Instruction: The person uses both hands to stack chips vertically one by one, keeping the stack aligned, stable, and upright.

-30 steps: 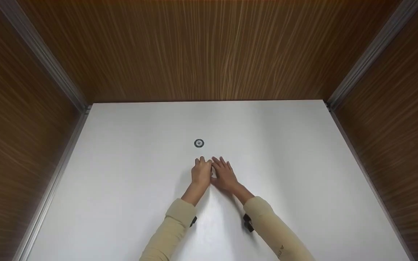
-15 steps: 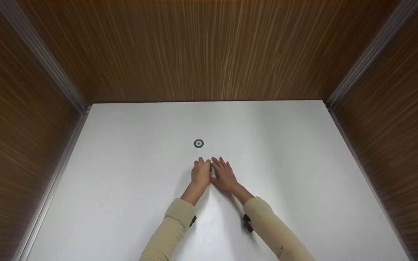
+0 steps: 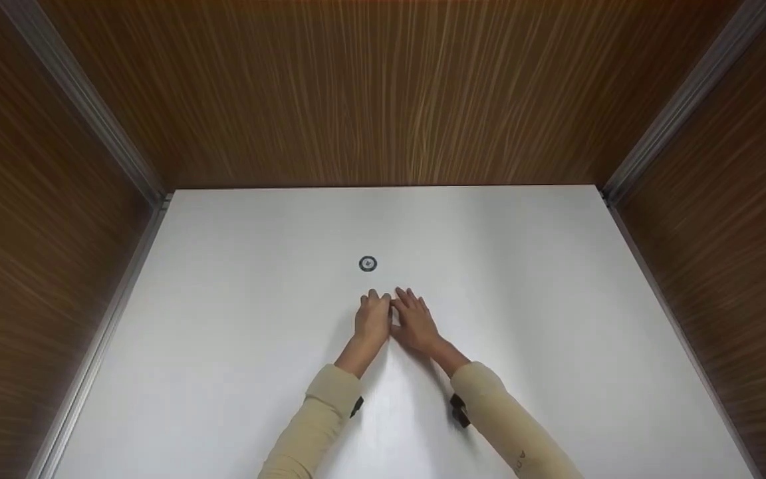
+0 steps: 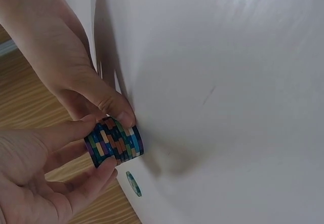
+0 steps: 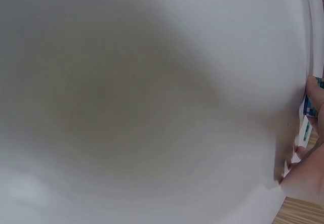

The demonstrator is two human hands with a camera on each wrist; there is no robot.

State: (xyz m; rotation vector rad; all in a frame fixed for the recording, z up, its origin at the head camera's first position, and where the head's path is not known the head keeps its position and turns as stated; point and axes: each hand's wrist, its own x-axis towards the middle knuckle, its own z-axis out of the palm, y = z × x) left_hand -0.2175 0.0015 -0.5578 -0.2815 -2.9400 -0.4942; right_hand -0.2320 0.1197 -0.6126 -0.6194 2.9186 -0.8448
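Observation:
My left hand (image 3: 372, 319) and right hand (image 3: 416, 326) come together at the middle of the white table. Between them, a stack of poker chips (image 4: 115, 140) lies on its side, dark blue-green with many-coloured edges. In the left wrist view, the left thumb and fingers pinch the stack. The right thumb presses on its near side, while the right index finger bends behind it, partly hidden. At the right edge of the right wrist view, part of the same stack (image 5: 311, 106) shows beside the right hand. One loose chip (image 3: 368, 264) lies flat just beyond the fingertips.
The white tabletop (image 3: 256, 279) reaches back to a brown wood-grain wall (image 3: 383, 93). Similar panels (image 3: 30, 266) stand on both sides, edged by grey metal rails (image 3: 94, 100). Black wrist devices (image 3: 461, 410) show below the beige sleeves (image 3: 509, 419).
The head view has shifted slightly, so table and hands sit a little farther right. My right hand has moved very slightly away from the left. The loose chip stays in place on the table.

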